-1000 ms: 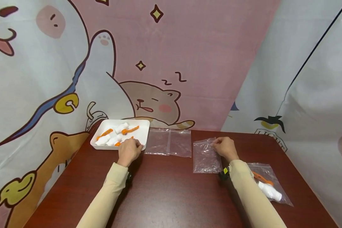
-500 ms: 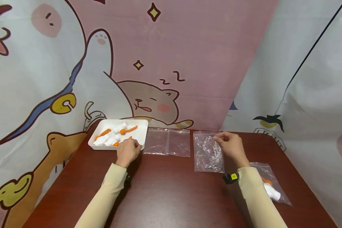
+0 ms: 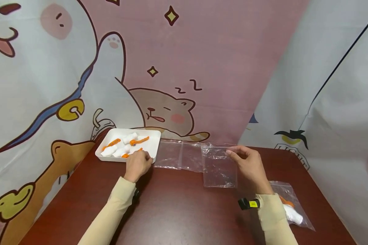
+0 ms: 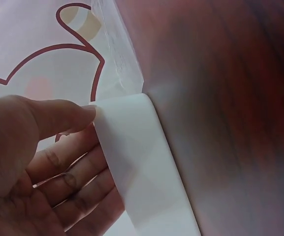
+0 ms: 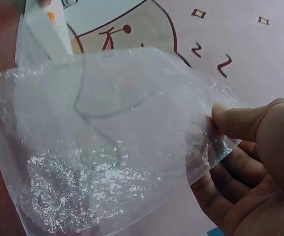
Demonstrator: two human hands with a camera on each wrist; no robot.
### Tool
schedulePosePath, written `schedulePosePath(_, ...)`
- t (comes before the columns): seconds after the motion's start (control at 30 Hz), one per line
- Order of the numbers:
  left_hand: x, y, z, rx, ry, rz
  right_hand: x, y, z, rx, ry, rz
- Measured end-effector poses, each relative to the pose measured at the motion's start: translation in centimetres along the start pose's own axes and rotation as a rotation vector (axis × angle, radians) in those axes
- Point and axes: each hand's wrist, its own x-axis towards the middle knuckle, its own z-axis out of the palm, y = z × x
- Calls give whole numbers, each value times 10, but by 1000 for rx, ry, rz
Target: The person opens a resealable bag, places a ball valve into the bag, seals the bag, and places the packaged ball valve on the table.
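Note:
My left hand (image 3: 137, 165) is at the near right corner of a white tray (image 3: 154, 144). In the left wrist view its thumb lies on the tray's rim and the fingers are bent behind the wall, gripping the edge. White rolls (image 3: 119, 151) and thin orange pieces (image 3: 140, 140) with thicker ends lie in the tray; their kind is unclear. My right hand (image 3: 252, 166) pinches the upper right corner of a clear zip bag (image 5: 107, 108) between thumb and fingers. That bag hangs flat, with nothing visible inside, and overlaps another bag's right edge.
Two clear bags (image 3: 168, 154) lie side by side on the brown table (image 3: 184, 211), right of the tray. By my right forearm lies a filled clear bag (image 3: 297, 200) holding a white roll and an orange piece. A cartoon-printed cloth (image 3: 220, 68) hangs behind the table.
My right hand has raised the clear bag and shifted it left, over the neighbouring bag's edge. My left hand stays at the tray's corner.

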Motion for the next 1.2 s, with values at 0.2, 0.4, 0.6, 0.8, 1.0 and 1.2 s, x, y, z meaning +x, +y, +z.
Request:
schedulePosePath(0.2, 2, 12, -3, -73, 41, 44, -3, -12, 2, 70, -30, -29)
schedulePosePath(0.4, 0, 45, -16, -264, 22, 115, -6, -24, 11, 126, -102, -100)
schedulePosePath(0.6, -4, 87, -33, -487, -47, 166, -9, -34, 17, 159, -179, -185)
schedulePosePath(0.8, -15, 117, -46, -672, -156, 192, -11, -44, 24, 210, -272, -218)
schedulePosePath(1.0, -25, 137, -56, -763, -310, 227, -11, -51, 30, 172, -329, -296)
schedulePosePath(1.2, -29, 141, -56, -742, -372, 312, -11, -55, 34, 134, -373, -352)
